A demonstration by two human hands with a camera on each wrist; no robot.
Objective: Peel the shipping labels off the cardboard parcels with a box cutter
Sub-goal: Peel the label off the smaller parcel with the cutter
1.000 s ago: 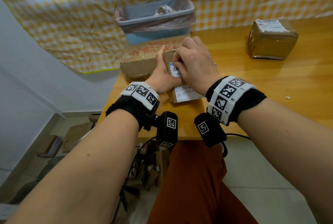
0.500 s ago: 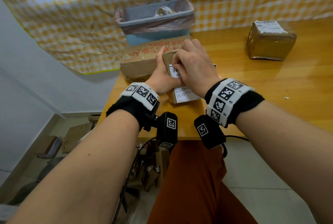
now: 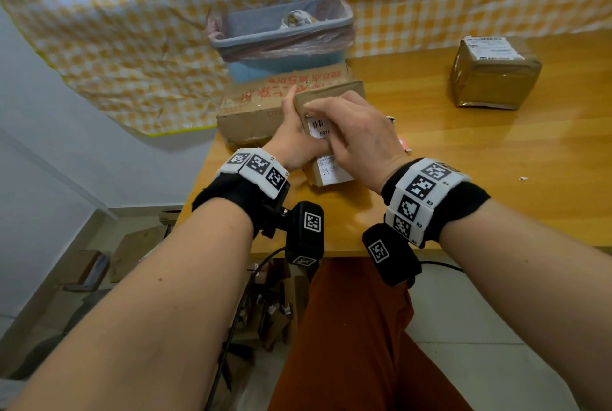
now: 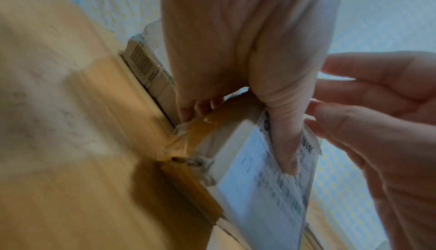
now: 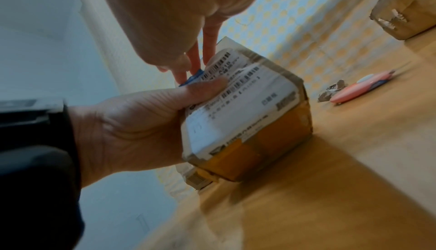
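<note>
bare desk (image 3: 480,159) to my right, pink cutter (image 5: 361,88) just beside my parcel (image 3: 331,175), flat box (image 3: 251,106) and bin (image 3: 281,36) crowding behind, second parcel (image 3: 493,76) far right

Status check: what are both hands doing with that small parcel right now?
Left hand grips small parcel, thumb on shipping label. Right hand fingertips picking at label's top edge. Pink box cutter lying on table, unused.
</note>
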